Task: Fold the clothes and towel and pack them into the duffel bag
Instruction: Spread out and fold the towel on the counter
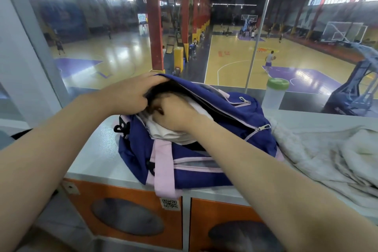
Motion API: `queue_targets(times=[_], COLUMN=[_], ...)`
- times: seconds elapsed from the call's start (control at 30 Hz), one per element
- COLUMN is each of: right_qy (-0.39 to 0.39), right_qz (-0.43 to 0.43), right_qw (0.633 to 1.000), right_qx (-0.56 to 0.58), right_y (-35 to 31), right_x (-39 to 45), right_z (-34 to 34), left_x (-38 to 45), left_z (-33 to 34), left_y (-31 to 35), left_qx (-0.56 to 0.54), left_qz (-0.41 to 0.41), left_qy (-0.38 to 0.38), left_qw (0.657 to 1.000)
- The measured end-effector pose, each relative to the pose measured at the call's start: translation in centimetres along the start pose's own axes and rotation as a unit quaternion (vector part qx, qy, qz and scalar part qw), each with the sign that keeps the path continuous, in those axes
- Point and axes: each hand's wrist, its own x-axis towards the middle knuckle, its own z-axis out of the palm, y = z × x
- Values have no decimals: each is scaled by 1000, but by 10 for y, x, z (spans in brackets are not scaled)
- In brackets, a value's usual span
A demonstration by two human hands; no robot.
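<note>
A navy duffel bag [204, 172] with pink straps and trim lies unzipped on the grey locker top [94, 149]. My left hand [131, 94] grips the bag's upper flap at its left end and holds it lifted. My right hand [173, 114] is inside the opening, fingers curled on a folded white garment [163, 134] that sits half in the bag. The fingertips of both hands are hidden by the fabric. A crumpled white towel [327, 149] lies on the locker top to the right of the bag.
A clear bottle with a green lid [275, 93] stands behind the bag against a glass wall that looks over a basketball court. Orange locker doors [126, 210] sit below the top's front edge.
</note>
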Motion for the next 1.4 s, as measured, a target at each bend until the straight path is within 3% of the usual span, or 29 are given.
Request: queue_targets(times=[0.07, 0.13, 0.23, 0.3, 0.37, 0.5, 0.63, 0.7, 0.8, 0.9, 1.2, 1.4], right_qy=[-32, -87, -107, -108, -118, -118, -137, -130, -126, -145, -34, -21], right_qz=[-57, -58, -61, -61, -45, -38, -7, 6, 36, 69, 36, 67], right_qw=[997, 992, 989, 988, 986, 985, 986, 984, 982, 983, 992, 992], right_qx=[-48, -75, -88, -96, -109, -120, -96, -124, -134, -87, 119, 103], right_y=[7, 13, 19, 19, 17, 14, 10, 6, -4, -13, -12, 1], right_x=[-22, -40, -47, -45, -44, -41, -40, -38, -31, -25, -63, -123], right_z=[-8, -13, -9, -8, -6, -2, 3, 7, 20, 29, -10, -45], left_x=[-5, -14, -47, -72, -89, -97, -102, -104, -111, -121, -120, -110], left_z=[1, 9, 33, 55, 76, 97, 97, 91, 78, 64, 71, 78], left_y=[0, 1, 13, 21, 21, 16, 23, 26, 23, 18, 17, 58], left_qx=[8, 52, 213, 268, 293, 303, 308, 285, 149, 80, 144, 115], left_qz=[2, 11, 36, 61, 56, -83, -150, -141, -29, 50, 6, 39], left_qy=[-5, 22, 162, 214, 200, 112, 83, 74, 127, 158, 125, 130], left_qw=[1000, 998, 963, 937, 933, 943, 936, 945, 980, 983, 982, 984])
